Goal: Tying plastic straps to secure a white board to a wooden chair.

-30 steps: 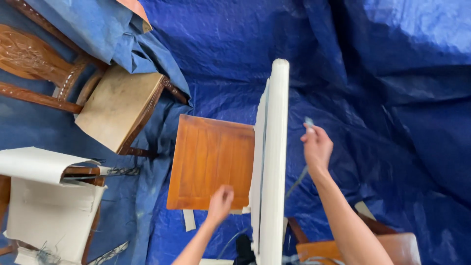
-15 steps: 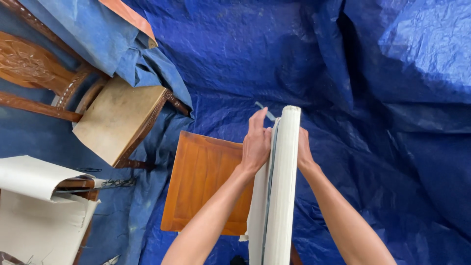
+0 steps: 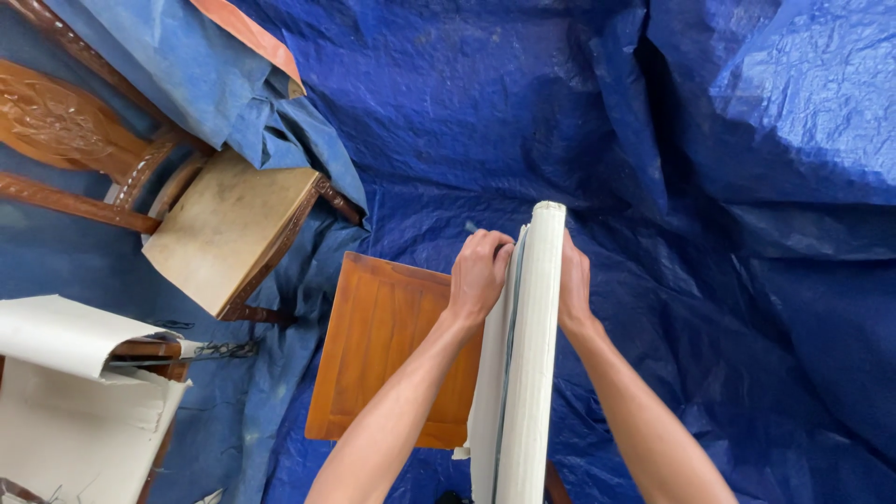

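A white upholstered panel (image 3: 527, 373) stands on edge over the blue tarpaulin (image 3: 653, 140). The left hand (image 3: 479, 273) is closed on the panel's left face near its top, the right hand (image 3: 574, 285) pressed flat against its right face. Left of the panel lies an orange wooden board (image 3: 387, 345); farther left stands a carved wooden chair (image 3: 215, 224).

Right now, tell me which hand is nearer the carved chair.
Left. The left hand grips the white panel's left face, on the side toward the carved chair; the right hand is pressed against the panel's far face.
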